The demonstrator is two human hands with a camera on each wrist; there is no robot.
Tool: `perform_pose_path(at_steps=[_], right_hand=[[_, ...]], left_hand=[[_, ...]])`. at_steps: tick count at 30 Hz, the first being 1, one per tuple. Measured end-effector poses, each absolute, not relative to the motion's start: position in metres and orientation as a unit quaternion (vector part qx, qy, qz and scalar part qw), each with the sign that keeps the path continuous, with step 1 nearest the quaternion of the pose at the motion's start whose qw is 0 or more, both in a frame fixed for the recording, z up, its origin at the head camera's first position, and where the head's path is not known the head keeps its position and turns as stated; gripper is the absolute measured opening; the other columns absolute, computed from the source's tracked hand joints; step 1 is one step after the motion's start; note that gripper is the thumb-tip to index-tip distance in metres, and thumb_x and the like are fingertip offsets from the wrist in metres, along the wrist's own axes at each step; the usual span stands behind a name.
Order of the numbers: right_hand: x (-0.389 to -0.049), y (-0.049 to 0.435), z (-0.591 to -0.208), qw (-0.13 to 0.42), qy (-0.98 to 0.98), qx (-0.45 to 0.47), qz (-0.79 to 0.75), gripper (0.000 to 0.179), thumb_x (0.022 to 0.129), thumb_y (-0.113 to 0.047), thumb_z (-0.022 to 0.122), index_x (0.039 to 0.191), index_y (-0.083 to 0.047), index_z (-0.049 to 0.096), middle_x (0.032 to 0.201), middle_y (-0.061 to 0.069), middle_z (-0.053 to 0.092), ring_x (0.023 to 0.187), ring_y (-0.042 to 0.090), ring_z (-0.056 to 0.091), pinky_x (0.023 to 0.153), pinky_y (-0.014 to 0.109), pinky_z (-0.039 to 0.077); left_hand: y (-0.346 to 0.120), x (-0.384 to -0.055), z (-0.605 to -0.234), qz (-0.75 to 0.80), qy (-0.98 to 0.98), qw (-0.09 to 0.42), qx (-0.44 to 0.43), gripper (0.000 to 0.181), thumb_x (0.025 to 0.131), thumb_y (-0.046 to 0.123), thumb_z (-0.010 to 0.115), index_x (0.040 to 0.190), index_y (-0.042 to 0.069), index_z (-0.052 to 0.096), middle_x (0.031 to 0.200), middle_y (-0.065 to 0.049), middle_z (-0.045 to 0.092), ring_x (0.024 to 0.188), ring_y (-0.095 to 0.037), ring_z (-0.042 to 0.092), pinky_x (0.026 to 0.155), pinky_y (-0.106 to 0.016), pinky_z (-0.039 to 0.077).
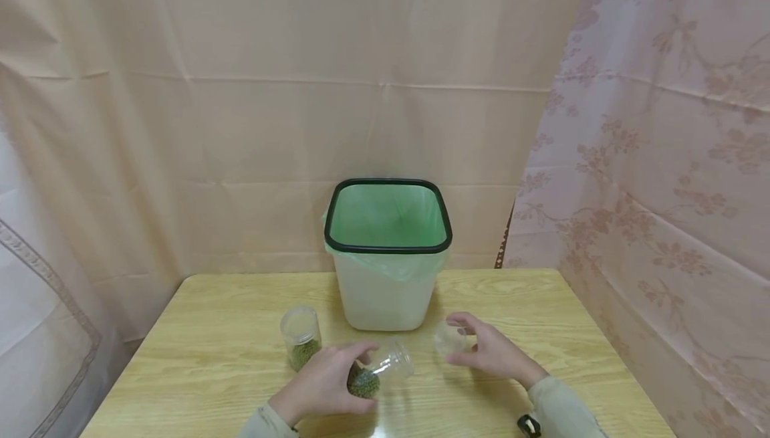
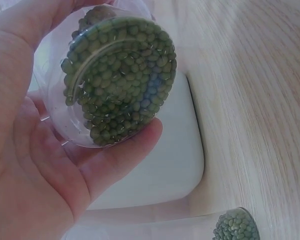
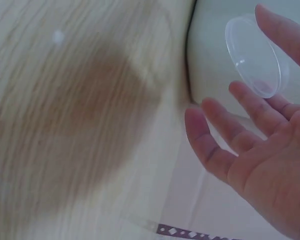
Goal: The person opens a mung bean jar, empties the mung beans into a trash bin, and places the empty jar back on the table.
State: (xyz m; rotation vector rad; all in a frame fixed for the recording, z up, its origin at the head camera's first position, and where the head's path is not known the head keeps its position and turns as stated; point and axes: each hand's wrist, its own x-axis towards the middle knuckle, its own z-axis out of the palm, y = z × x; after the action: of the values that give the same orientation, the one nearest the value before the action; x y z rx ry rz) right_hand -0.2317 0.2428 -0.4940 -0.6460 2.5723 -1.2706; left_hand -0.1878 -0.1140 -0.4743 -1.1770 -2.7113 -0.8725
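Note:
My left hand point(image 1: 321, 383) grips a clear plastic jar point(image 1: 392, 362) of green beans, probably mung beans, with fingers and thumb around its sides. The jar is tipped over sideways, its mouth toward the right; the beans point(image 2: 125, 80) lie against its bottom in the left wrist view. My right hand point(image 1: 496, 352) pinches a round clear lid point(image 3: 252, 57) by its rim between thumb and fingers, apart from the jar. Just left of my left hand, a second clear jar point(image 1: 301, 331) stands upright, partly filled with similar green beans; whether it is capped I cannot tell.
A white bin point(image 1: 388, 297) with a black rim and a green liner point(image 1: 385, 217) stands behind the hands on the wood-grain table point(image 1: 216, 338). Beige curtain point(image 1: 252, 124) hangs behind the table, and pink floral cloth point(image 1: 674, 224) hangs on the right.

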Motion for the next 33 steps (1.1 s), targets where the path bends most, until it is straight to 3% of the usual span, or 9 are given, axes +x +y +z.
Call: perform_pose_path(at_steps=[4,13,33], right_hand=[[-0.236,0.248,-0.501,0.084,0.886,-0.199,-0.411,0.073,0.089,-0.031,0.079,0.147,-0.002,0.045,0.146,0.021,0.051,0.132,0.049,0.046,0.099,0.061,0.048],[-0.239,0.259,-0.515,0.056,0.902,-0.175,-0.39,0.077,0.085,-0.032,0.082,0.144,0.005,0.048,0.143,0.022,0.053,0.131,0.047,0.048,0.106,0.064,0.039],[-0.245,0.266,-0.526,0.044,0.937,-0.103,-0.332,0.08,0.077,-0.035,0.088,0.139,0.002,0.055,0.14,0.023,0.055,0.129,0.043,0.051,0.108,0.06,0.04]], left_hand=[[-0.114,-0.187,-0.475,-0.283,-0.88,0.028,-0.381,0.074,0.074,0.043,0.087,0.134,0.01,0.059,0.108,-0.002,0.073,0.096,-0.012,0.068,0.082,-0.033,0.057],[-0.114,-0.187,-0.472,-0.289,-0.881,0.021,-0.374,0.075,0.073,0.04,0.088,0.135,0.009,0.059,0.106,0.003,0.072,0.095,-0.009,0.067,0.083,-0.032,0.057],[-0.116,-0.186,-0.474,-0.288,-0.882,0.02,-0.373,0.075,0.074,0.043,0.086,0.136,0.012,0.059,0.107,0.002,0.072,0.095,-0.009,0.067,0.082,-0.033,0.057]])
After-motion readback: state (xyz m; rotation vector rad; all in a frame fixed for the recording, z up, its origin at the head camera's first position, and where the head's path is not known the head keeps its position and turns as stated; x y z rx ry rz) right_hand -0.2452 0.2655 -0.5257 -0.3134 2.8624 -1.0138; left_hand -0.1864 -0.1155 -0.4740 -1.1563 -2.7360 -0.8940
